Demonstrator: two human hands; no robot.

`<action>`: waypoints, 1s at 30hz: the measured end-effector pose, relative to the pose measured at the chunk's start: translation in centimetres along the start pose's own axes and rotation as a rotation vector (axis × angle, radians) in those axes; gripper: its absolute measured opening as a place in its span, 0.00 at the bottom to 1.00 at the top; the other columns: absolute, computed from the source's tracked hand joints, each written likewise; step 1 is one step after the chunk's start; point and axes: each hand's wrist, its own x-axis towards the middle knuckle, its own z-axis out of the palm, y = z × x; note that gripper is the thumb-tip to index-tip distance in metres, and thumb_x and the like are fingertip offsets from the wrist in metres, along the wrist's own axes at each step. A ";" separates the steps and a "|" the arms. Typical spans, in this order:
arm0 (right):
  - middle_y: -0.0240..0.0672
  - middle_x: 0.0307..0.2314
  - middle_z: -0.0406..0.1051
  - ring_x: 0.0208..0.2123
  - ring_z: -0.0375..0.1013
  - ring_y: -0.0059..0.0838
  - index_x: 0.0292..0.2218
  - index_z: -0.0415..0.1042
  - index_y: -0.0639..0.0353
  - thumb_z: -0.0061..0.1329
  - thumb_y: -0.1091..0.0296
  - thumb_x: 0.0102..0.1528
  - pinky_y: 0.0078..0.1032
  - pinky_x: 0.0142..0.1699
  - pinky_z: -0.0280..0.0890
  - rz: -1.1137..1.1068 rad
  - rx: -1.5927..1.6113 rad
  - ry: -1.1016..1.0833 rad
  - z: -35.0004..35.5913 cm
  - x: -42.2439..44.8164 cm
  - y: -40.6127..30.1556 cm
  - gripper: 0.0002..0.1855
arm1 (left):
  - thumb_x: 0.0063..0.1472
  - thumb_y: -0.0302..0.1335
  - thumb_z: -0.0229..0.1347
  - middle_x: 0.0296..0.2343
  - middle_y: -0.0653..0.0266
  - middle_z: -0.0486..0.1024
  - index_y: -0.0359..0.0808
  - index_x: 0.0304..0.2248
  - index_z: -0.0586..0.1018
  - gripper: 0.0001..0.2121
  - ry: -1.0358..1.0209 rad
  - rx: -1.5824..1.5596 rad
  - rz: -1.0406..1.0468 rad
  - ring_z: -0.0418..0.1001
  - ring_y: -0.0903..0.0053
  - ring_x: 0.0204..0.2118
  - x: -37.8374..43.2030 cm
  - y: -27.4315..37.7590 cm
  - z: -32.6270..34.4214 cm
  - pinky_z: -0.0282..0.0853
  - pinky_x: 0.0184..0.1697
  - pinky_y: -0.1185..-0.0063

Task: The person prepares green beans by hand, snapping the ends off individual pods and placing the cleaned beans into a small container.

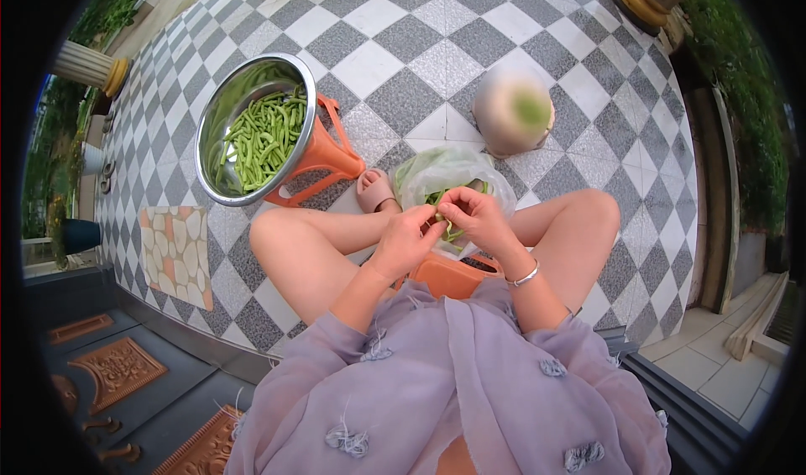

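My left hand (pixel 409 232) and my right hand (pixel 476 217) meet over an open plastic bag (pixel 419 172), fingertips pinched together on a green bean (pixel 439 217). More long green beans show inside the bag beneath my fingers. Up and to the left, a steel basin (pixel 311 113) tilted in the view holds a heap of short green bean pieces (pixel 267 138). An orange plastic stool (pixel 321 154) supports that basin. Beyond the bag, to the right, stands a rounded pale object (pixel 510 113) with a green patch, too blurred to identify.
A second orange plastic stool (pixel 450 276) is beneath me. My foot in a pink sandal (pixel 376 190) rests on the checkered tile floor (pixel 409 100) near the first stool. A stone-patterned mat (pixel 176 254) lies at left, by a dark door with copper-coloured panels (pixel 119 374).
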 end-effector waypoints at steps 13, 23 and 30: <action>0.35 0.29 0.66 0.30 0.66 0.24 0.28 0.61 0.61 0.39 0.74 0.51 0.22 0.37 0.64 0.053 0.642 0.181 -2.2 -0.1 1.9 0.01 | 0.56 0.26 0.45 0.22 0.64 0.69 0.31 0.28 0.67 0.06 0.177 -0.913 -0.310 0.69 0.83 0.22 0.6 -0.8 -3.0 0.68 0.27 0.85; 0.33 0.21 0.62 0.21 0.59 0.21 0.24 0.62 0.63 0.31 0.83 0.42 0.18 0.25 0.57 0.002 0.789 0.083 -3.4 -0.3 1.0 0.08 | 0.54 0.24 0.44 0.26 0.55 0.69 0.28 0.29 0.67 0.06 0.239 -1.369 -0.536 0.70 0.70 0.28 1.2 -1.2 -2.9 0.70 0.33 0.75; 0.32 0.23 0.65 0.23 0.63 0.19 0.29 0.64 0.65 0.40 0.76 0.49 0.15 0.27 0.60 0.089 0.642 0.210 -4.7 0.1 1.0 0.04 | 0.53 0.23 0.44 0.27 0.54 0.69 0.26 0.28 0.67 0.06 0.187 -1.480 -0.604 0.70 0.69 0.31 1.6 -1.9 -1.8 0.69 0.36 0.76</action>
